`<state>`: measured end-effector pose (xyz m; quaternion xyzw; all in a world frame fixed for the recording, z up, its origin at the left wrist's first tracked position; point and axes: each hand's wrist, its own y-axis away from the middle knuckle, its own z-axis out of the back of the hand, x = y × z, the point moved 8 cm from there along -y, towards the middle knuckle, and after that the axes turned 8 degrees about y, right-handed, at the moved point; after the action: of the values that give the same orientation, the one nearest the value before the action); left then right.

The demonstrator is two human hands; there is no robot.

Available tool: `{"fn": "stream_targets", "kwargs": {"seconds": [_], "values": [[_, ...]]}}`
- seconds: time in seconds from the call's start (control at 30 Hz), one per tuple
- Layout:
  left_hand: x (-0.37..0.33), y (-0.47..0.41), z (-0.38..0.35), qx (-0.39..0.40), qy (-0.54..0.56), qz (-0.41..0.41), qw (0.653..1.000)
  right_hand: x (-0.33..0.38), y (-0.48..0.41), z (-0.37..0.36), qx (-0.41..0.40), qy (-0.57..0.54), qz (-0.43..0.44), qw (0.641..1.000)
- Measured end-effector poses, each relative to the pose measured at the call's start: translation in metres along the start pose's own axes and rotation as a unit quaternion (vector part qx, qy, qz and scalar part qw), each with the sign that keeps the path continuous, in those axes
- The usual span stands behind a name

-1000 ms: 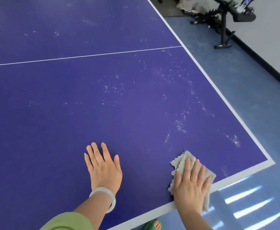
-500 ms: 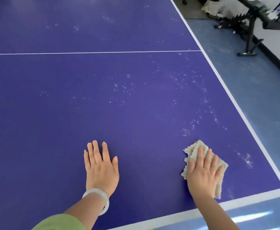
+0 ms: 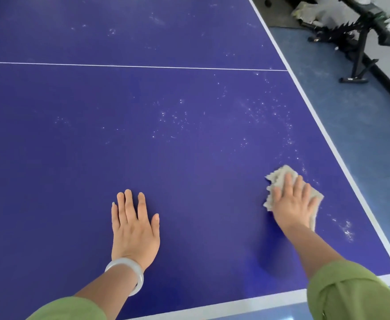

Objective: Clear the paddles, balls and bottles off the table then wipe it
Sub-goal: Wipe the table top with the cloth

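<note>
The blue table tennis table fills the view, with a thin white centre line and white edge bands. My right hand presses flat, fingers straight, on a beige cloth near the table's right side. My left hand lies flat on the bare surface, fingers straight, a pale bangle on its wrist. White specks and smears dot the surface beyond and to the right of the cloth. No paddles, balls or bottles show on the table.
The table's right edge and near edge border a blue-grey floor. A black metal stand with cluttered items stands on the floor at the upper right, beside a white wall.
My right hand has pushed the cloth away from the near edge, further onto the table and toward the specks. My left hand stays flat in about the same place.
</note>
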<state>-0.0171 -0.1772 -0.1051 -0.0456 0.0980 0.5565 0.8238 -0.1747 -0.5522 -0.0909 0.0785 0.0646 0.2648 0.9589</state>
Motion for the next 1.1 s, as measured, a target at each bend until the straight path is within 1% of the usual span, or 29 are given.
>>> {"fn": "stream_targets", "kwargs": {"seconds": [0.03, 0.07, 0.1, 0.13, 0.17, 0.2, 0.27, 0.3, 0.33, 0.37, 0.4, 0.43, 0.5, 0.53, 0.57, 0.6, 0.63, 0.67, 0.7, 0.77, 0.8, 0.87, 0.9, 0.93, 0.97, 1.0, 1.03, 1.07, 1.1], "values": [[0.0, 0.0, 0.0, 0.0, 0.0, 0.0, 1.0, -0.013, 0.003, -0.005, 0.016, -0.034, -0.057, 0.998], [0.001, 0.0, 0.0, -0.001, 0.0, 0.0, 1.0, -0.011, 0.012, -0.008, 0.005, -0.034, -0.085, 0.996], [0.001, 0.0, 0.001, -0.002, 0.0, 0.0, 1.0, 0.003, 0.023, -0.008, -0.028, -0.014, -0.082, 0.996], [0.0, 0.0, 0.0, -0.002, 0.0, -0.001, 1.0, 0.025, 0.038, -0.004, -0.06, 0.012, -0.049, 0.997], [0.0, 0.0, 0.0, -0.002, 0.0, -0.001, 1.0, 0.054, 0.053, -0.005, -0.069, 0.032, 0.008, 0.997], [0.0, 0.0, -0.001, -0.002, 0.001, 0.0, 1.0, 0.086, 0.069, -0.007, -0.064, 0.054, 0.097, 0.992], [0.001, 0.0, -0.001, -0.004, 0.001, 0.0, 1.0, 0.134, 0.106, -0.02, -0.058, 0.077, 0.296, 0.95], [0.001, 0.0, -0.001, -0.006, 0.001, -0.001, 1.0, 0.14, 0.113, -0.02, -0.065, 0.081, 0.357, 0.928], [0.001, 0.0, -0.001, -0.009, 0.001, -0.003, 1.0, 0.136, 0.102, -0.021, -0.067, 0.087, 0.391, 0.914], [0.001, 0.0, -0.001, -0.011, 0.001, -0.003, 1.0, 0.126, 0.082, -0.024, -0.068, 0.113, 0.402, 0.906], [0.002, 0.0, -0.001, -0.011, 0.001, -0.002, 1.0, 0.109, 0.056, -0.026, -0.059, 0.144, 0.386, 0.909], [0.002, 0.001, -0.001, -0.011, 0.001, 0.0, 1.0, 0.086, 0.024, -0.023, -0.06, 0.156, 0.322, 0.932], [0.002, 0.0, -0.001, -0.011, 0.0, 0.0, 1.0, 0.02, -0.027, -0.006, -0.047, 0.107, 0.115, 0.986], [0.002, 0.0, -0.001, -0.01, -0.001, 0.001, 1.0, -0.008, -0.036, -0.002, -0.03, 0.054, 0.028, 0.998], [0.002, 0.0, -0.002, -0.009, -0.001, 0.001, 1.0, -0.024, -0.035, -0.002, -0.006, 0.002, -0.037, 0.999], [0.002, -0.001, -0.002, -0.008, -0.002, 0.002, 1.0, -0.028, -0.028, -0.002, 0.005, -0.028, -0.075, 0.997], [0.003, -0.001, -0.002, -0.007, -0.002, 0.003, 1.0, -0.019, -0.016, -0.004, 0.004, -0.042, -0.095, 0.995], [0.002, -0.001, -0.003, -0.007, -0.002, 0.002, 1.0, -0.002, -0.001, -0.009, -0.007, -0.035, -0.086, 0.996], [0.002, -0.001, -0.003, -0.007, -0.001, 0.001, 1.0, 0.022, 0.019, -0.009, -0.037, -0.019, -0.057, 0.998], [0.001, 0.0, -0.002, -0.007, -0.002, -0.001, 1.0, 0.079, 0.072, -0.012, -0.096, 0.0, 0.051, 0.994], [0.001, 0.0, -0.002, -0.007, -0.002, -0.001, 1.0, 0.107, 0.106, -0.017, -0.108, 0.011, 0.135, 0.985], [0.001, 0.0, -0.002, -0.007, 0.0, -0.001, 1.0, 0.137, 0.165, -0.028, -0.088, 0.03, 0.296, 0.951], [0.001, 0.0, -0.002, -0.006, 0.002, -0.002, 1.0, 0.136, 0.178, -0.03, -0.076, 0.04, 0.351, 0.932], [0.001, 0.0, -0.002, -0.003, 0.004, -0.003, 1.0, 0.126, 0.177, -0.03, -0.074, 0.048, 0.381, 0.92], [0.001, 0.0, -0.001, 0.0, 0.005, -0.004, 1.0, 0.108, 0.165, -0.032, -0.077, 0.059, 0.366, 0.926], [0.001, 0.0, -0.001, 0.003, 0.003, -0.006, 1.0, 0.085, 0.147, -0.032, -0.084, 0.067, 0.31, 0.945], [0.0, 0.001, -0.001, 0.006, 0.001, -0.007, 1.0, 0.056, 0.126, -0.031, -0.083, 0.059, 0.221, 0.97], [0.0, 0.001, 0.0, 0.01, -0.001, -0.008, 1.0, 0.026, 0.108, -0.03, -0.059, 0.03, 0.111, 0.992], [0.0, 0.001, 0.0, 0.013, -0.002, -0.008, 1.0, 0.003, 0.099, -0.032, -0.028, 0.001, 0.011, 1.0]]}}
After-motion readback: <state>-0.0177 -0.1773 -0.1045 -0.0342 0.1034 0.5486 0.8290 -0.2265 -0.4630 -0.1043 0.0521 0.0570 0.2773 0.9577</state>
